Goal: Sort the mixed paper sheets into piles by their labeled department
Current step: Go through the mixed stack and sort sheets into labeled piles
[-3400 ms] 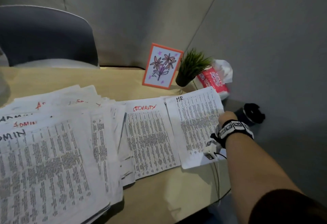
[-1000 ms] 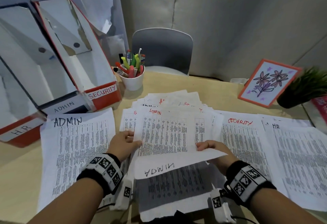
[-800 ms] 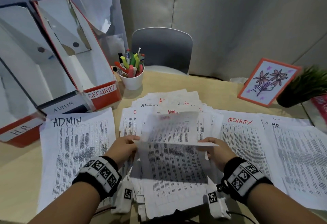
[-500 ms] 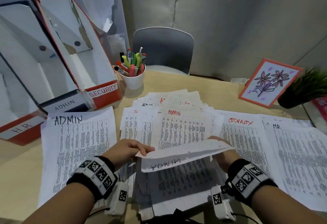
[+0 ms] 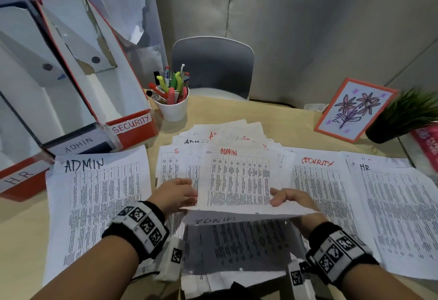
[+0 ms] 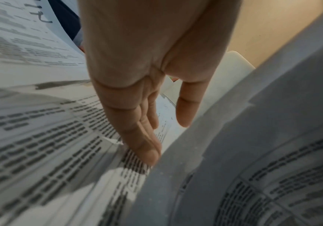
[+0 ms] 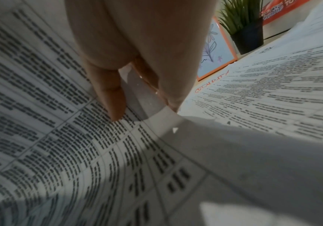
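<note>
A fanned mixed pile (image 5: 225,136) lies mid-table. Over its near part a printed sheet (image 5: 239,181) headed ADMIN in red is raised by its near edge, and a flap below that edge shows ADMIN in black, upside down. My right hand (image 5: 288,201) pinches the sheet's right side, the thumb (image 7: 114,105) on top and the other fingers beneath. My left hand (image 5: 176,193) reaches its left edge with straight fingers (image 6: 143,142) and the thumb held apart. Sorted piles lie flat: ADMIN (image 5: 94,193) on the left, SECURITY (image 5: 317,181) and HR (image 5: 391,204) on the right.
Three file boxes labelled SECURITY (image 5: 131,124), ADMIN (image 5: 78,144) and HR (image 5: 19,178) lean at the back left. A white cup of pens (image 5: 171,107) stands behind the pile. A flower card (image 5: 355,110), a potted plant (image 5: 407,117) and a pink packet (image 5: 426,145) sit back right. A grey chair (image 5: 213,67) stands beyond the table.
My right hand has come from the HR pile to the middle pile. Both hands lifted and curled a sheet there; it rose, dropped, and now stands raised by its near edge.
</note>
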Demonstrator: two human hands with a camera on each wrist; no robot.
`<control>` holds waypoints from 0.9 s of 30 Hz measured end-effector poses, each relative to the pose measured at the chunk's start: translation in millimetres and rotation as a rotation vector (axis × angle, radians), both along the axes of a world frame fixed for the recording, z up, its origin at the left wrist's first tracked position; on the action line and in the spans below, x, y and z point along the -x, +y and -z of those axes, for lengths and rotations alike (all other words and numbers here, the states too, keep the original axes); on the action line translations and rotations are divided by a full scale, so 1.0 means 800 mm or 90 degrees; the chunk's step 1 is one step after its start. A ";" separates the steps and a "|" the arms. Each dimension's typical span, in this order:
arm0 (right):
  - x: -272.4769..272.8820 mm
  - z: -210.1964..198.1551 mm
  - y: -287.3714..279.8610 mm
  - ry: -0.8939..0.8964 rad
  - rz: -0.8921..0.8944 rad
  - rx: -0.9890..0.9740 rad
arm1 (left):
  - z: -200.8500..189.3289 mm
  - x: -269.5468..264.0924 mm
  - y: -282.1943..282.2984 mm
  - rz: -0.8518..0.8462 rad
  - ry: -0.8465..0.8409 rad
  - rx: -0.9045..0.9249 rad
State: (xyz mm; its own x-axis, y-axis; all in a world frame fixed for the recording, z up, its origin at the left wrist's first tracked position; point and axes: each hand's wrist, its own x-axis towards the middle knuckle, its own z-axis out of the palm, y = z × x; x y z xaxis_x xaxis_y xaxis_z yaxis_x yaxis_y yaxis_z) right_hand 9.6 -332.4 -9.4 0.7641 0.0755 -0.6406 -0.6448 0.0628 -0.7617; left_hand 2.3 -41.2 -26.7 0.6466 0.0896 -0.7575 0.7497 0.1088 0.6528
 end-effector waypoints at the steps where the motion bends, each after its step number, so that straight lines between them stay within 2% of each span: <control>1: 0.000 -0.001 0.002 0.009 -0.003 0.002 | 0.002 -0.001 0.000 0.006 0.000 0.017; 4: -0.001 0.014 -0.003 0.030 -0.024 -0.014 | 0.005 -0.001 0.002 0.041 0.006 0.026; 7: -0.004 0.020 0.000 0.058 -0.035 -0.033 | 0.006 -0.001 -0.003 0.138 -0.031 -0.092; 11: -0.004 0.020 0.003 0.066 -0.026 -0.064 | 0.008 0.001 -0.009 0.168 -0.090 -0.198; 16: -0.002 0.010 0.000 -0.051 0.032 0.003 | 0.006 0.012 -0.006 0.127 -0.122 -0.095; 19: -0.003 0.007 -0.004 -0.038 0.075 0.017 | 0.005 0.017 -0.005 0.142 -0.136 -0.099; 23: -0.002 0.015 -0.006 -0.109 0.002 0.211 | 0.004 0.017 -0.003 0.127 -0.101 -0.012; 27: 0.000 0.011 0.001 -0.107 0.043 0.210 | 0.008 0.016 0.001 0.132 -0.065 -0.012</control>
